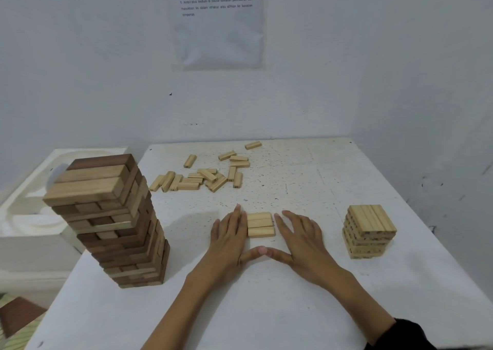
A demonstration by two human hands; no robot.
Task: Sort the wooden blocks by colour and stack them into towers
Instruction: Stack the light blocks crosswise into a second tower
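Three pale wooden blocks [260, 224] lie side by side as one flat row on the white table [266, 304]. My left hand [230, 239] lies flat with straight fingers against the row's left side. My right hand [301, 236] lies flat against its right side. My two thumbs meet in front of the row. A short tower of pale blocks [369, 231] stands to the right. A tall tower of mixed dark and mid-brown blocks [114, 224] stands at the left. A loose pile of pale blocks [202, 175] lies at the back of the table.
A white moulded container [29, 216] sits beyond the table's left edge, behind the tall tower. A printed sheet in a plastic sleeve [217, 21] hangs on the wall. The table's right edge runs close to the wall.
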